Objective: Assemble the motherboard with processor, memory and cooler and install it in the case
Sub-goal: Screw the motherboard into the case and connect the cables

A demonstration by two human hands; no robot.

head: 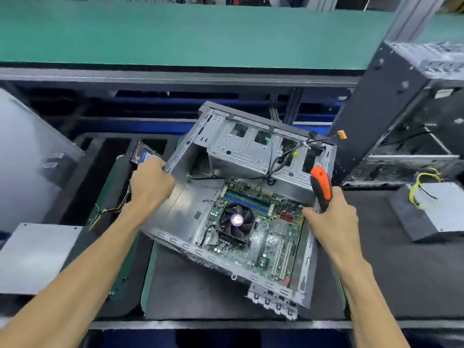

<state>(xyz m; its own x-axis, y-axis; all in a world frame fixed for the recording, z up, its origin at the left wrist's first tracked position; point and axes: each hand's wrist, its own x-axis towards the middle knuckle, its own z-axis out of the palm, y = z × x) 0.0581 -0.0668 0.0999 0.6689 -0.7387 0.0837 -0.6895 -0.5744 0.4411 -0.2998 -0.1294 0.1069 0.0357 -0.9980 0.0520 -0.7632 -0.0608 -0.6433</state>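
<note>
Black workbench mat [190, 297] carries the case [175, 212] between my hands, left hand [150, 183] gripping its wall, right hand [331, 217] clutching the screwdriver [321, 188] beside the seated motherboard [261, 237], probably awaiting screws.

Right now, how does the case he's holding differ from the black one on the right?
The silver case lies open-side-up on the mat, tilted askew; the black case stands on end. The silver case holds a motherboard with a fan cooler; no board is visible in the black case. The left hand grips the silver case's edge, the right hand holds a screwdriver by its rim; nothing touches the black case. Both are open.
</note>
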